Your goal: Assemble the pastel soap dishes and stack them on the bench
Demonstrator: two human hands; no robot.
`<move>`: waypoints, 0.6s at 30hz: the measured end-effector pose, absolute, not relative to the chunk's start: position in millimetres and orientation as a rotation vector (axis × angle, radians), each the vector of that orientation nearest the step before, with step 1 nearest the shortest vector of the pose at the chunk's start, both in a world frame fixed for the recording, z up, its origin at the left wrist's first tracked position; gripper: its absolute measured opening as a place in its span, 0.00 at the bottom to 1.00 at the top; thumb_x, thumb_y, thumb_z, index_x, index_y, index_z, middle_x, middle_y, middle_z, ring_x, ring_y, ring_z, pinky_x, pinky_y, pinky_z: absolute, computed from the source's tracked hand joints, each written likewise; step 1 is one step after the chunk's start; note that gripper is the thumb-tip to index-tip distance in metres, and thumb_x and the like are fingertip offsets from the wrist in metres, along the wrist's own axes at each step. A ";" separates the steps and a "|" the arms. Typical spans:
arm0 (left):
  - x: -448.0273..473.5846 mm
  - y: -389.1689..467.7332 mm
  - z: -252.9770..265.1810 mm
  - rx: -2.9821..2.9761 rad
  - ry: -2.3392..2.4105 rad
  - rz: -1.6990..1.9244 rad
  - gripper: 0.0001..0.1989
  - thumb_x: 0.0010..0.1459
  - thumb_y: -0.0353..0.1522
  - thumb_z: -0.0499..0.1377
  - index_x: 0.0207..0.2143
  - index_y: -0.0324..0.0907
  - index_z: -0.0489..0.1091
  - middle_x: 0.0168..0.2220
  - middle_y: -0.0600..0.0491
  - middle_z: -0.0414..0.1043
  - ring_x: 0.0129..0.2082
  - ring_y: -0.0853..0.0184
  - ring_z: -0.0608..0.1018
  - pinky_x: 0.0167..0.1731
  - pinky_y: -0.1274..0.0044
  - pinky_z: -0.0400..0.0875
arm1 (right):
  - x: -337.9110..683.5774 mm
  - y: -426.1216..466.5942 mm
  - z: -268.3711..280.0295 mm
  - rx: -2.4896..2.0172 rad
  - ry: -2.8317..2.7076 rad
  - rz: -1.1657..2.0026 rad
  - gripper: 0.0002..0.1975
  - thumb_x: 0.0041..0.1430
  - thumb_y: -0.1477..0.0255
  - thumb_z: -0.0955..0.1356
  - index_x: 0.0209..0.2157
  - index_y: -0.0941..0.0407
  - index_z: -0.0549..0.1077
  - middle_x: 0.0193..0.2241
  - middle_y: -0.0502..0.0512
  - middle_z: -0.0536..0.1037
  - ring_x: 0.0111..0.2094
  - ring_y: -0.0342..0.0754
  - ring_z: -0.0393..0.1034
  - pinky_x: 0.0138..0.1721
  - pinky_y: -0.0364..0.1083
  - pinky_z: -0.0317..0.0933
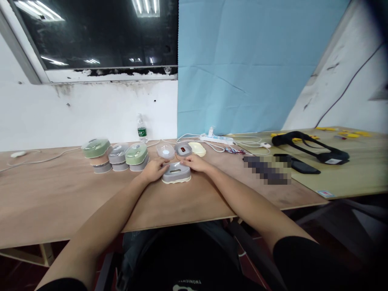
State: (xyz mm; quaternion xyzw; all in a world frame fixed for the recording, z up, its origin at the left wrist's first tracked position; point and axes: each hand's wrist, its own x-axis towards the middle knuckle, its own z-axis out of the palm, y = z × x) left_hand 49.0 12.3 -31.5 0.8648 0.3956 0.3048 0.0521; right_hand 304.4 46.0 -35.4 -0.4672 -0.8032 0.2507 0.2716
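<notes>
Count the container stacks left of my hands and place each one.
3: a green-topped stack farthest left, a grey stack in the middle, and a second green-topped stack nearest your left hand. Anything small behind them could be hidden.

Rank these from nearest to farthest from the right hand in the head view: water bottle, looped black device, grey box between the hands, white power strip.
1. Grey box: left, touching the right hand.
2. White power strip: farther back, right.
3. Water bottle: left, by the wall.
4. Looped black device: far right.
</notes>
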 end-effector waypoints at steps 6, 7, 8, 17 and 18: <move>48.8 11.8 -30.4 2.603 1.234 0.849 0.20 0.62 0.43 0.51 0.48 0.41 0.72 0.43 0.49 0.76 0.38 0.63 0.77 0.40 0.73 0.70 | 304.2 43.3 -32.6 -1.280 -2.183 0.672 0.25 0.54 0.49 0.63 0.18 0.56 0.59 0.14 0.44 0.58 0.19 0.39 0.52 0.23 0.41 0.42; 49.1 11.1 -30.0 2.595 1.240 0.851 0.21 0.62 0.43 0.51 0.48 0.41 0.72 0.44 0.49 0.76 0.38 0.63 0.77 0.40 0.73 0.70 | 304.2 43.1 -32.5 -1.283 -2.187 0.672 0.25 0.54 0.50 0.63 0.18 0.56 0.60 0.14 0.44 0.58 0.19 0.39 0.52 0.23 0.41 0.42; 49.4 10.1 -29.5 2.588 1.241 0.855 0.21 0.62 0.44 0.50 0.48 0.42 0.72 0.45 0.49 0.76 0.39 0.62 0.77 0.41 0.73 0.70 | 304.2 42.9 -32.4 -1.287 -2.189 0.671 0.24 0.55 0.51 0.63 0.18 0.56 0.60 0.14 0.44 0.59 0.19 0.39 0.52 0.23 0.41 0.42; 48.6 4.9 -25.8 2.620 1.177 0.734 0.30 0.59 0.52 0.50 0.54 0.42 0.68 0.53 0.46 0.71 0.51 0.56 0.73 0.50 0.68 0.67 | 298.9 46.1 -35.3 -1.361 -2.105 0.380 0.13 0.49 0.68 0.66 0.17 0.56 0.61 0.15 0.45 0.62 0.20 0.39 0.56 0.24 0.41 0.45; 48.5 5.1 -26.1 2.642 1.166 0.709 0.33 0.55 0.53 0.54 0.55 0.42 0.66 0.54 0.46 0.70 0.52 0.55 0.72 0.51 0.67 0.65 | 298.6 46.1 -35.3 -1.369 -2.096 0.354 0.12 0.49 0.69 0.66 0.17 0.56 0.62 0.15 0.45 0.62 0.21 0.40 0.57 0.24 0.41 0.45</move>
